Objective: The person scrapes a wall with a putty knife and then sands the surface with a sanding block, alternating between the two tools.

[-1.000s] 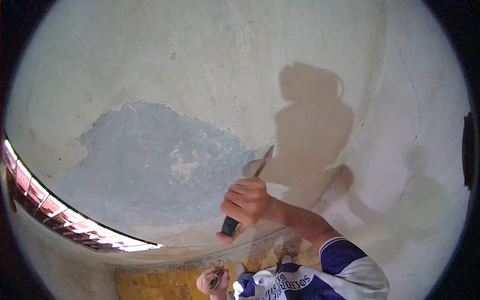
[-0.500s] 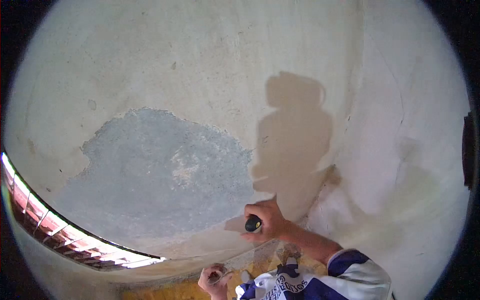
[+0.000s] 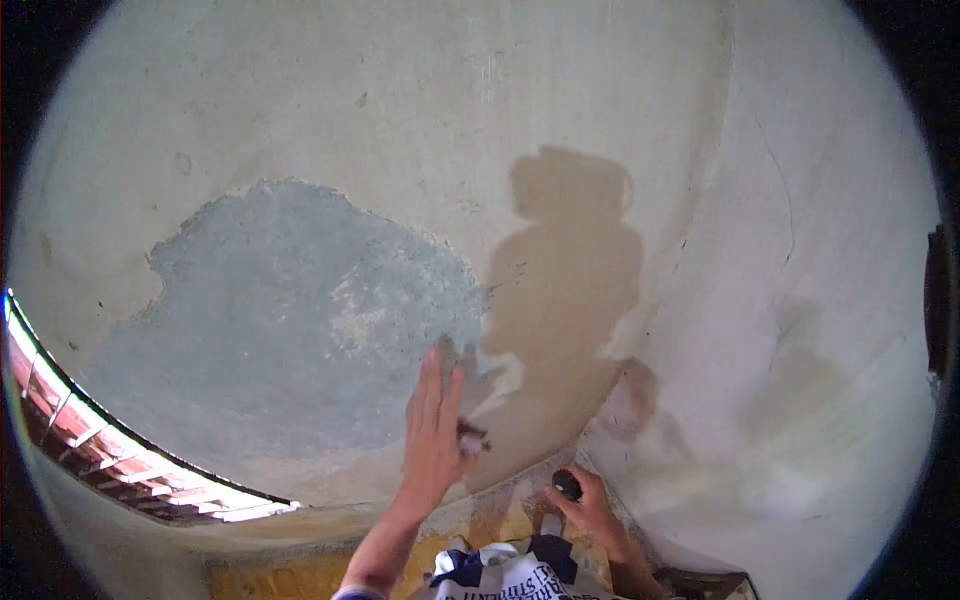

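My left hand [image 3: 432, 435] is raised in front of the wall, its fingers stretched upward over the lower right part of a grey bare patch [image 3: 270, 320]. A small dark shape beside its thumb is blurred. Lower down, close to the wall's foot, my right hand [image 3: 592, 503] is wrapped round a black-handled tool [image 3: 567, 485]. The rounded butt of the handle faces me, and the working end is hidden. Along the patch, the pale coating [image 3: 400, 130] ends in a ragged edge.
A side wall [image 3: 830, 300] with a thin crack and stains meets this wall at the right. At lower left is a bright barred opening [image 3: 140, 460]. Yellowish floor [image 3: 290, 575] shows below, with a dark-edged object [image 3: 708, 583] at bottom right. My shadow falls on the wall.
My left hand has risen from low down to the patch, and its curled fingers have straightened. My right hand has dropped down and to the right, away from the patch, with the tool.
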A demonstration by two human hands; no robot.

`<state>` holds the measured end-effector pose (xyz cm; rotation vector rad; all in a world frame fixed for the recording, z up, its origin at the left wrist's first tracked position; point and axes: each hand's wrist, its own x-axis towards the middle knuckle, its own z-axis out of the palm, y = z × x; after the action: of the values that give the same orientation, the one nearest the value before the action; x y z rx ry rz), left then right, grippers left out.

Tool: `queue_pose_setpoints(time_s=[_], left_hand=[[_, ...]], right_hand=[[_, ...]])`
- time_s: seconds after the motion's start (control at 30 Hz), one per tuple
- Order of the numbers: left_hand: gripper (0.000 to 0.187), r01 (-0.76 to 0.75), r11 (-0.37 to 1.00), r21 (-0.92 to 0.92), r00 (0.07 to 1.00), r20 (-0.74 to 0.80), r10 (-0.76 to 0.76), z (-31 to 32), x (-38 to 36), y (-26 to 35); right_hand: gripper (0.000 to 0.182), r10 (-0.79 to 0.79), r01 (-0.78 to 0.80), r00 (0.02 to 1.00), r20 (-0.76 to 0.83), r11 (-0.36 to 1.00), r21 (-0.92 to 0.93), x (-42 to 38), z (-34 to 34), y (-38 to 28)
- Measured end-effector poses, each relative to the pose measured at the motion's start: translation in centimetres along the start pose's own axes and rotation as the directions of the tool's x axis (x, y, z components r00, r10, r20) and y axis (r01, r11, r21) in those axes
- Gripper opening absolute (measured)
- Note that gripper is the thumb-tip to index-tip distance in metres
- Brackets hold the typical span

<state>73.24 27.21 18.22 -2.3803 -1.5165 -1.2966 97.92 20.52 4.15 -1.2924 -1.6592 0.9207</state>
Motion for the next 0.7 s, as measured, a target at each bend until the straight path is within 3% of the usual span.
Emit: queue_pose_setpoints(time_s=[0.13,0.17,0.2,0.23,0.33,0.43,0.53,0.63,0.7], left_hand=[[0.083,-0.032,0.965,0.262,0.984,-0.163,0.077,3.0,5.9,3.3],[0.079,-0.042,0.990,0.134,0.991,0.128,0.025,4.4,6.1,3.4],[0.076,-0.011,1.000,0.006,0.911,0.413,0.007,6.4,6.1,2.7],[0.073,0.057,0.993,-0.107,0.751,0.659,0.028,8.0,6.1,2.5],[0.064,-0.324,0.831,-0.452,0.784,0.364,0.503,10.3,4.2,4.6],[0.059,0.129,0.864,-0.488,0.796,0.570,0.203,8.3,4.2,5.1],[0.048,0.093,0.871,-0.482,0.975,0.222,0.019,10.1,1.4,4.3],[0.030,0.440,0.799,-0.409,0.898,0.213,-0.386,12.1,-2.9,1.6],[0.029,0.442,0.673,-0.593,0.879,0.137,-0.456,13.0,-4.6,0.8]], right_hand=[[0.032,0.104,-0.105,0.992,-0.065,0.994,-0.018,-2.0,-1.8,1.0],[0.032,0.136,-0.137,0.988,-0.067,0.991,-0.006,-2.3,-2.1,1.3],[0.032,0.168,-0.168,0.983,-0.066,0.986,0.008,-2.6,-2.4,1.6],[0.032,0.199,-0.198,0.978,-0.065,0.980,0.021,-2.8,-2.6,1.8],[0.026,0.040,-0.037,0.989,-0.144,0.999,0.020,-2.9,-3.5,2.1],[0.027,0.052,-0.043,0.990,-0.130,0.996,0.078,-2.9,-4.4,2.5],[0.029,0.117,-0.111,0.991,-0.071,0.991,0.080,-2.7,-5.5,4.2],[0.031,0.165,-0.165,0.986,0.015,0.985,0.045,-1.7,-6.7,5.6],[0.032,0.145,-0.145,0.986,0.083,0.989,-0.005,-0.7,-7.1,7.0]])
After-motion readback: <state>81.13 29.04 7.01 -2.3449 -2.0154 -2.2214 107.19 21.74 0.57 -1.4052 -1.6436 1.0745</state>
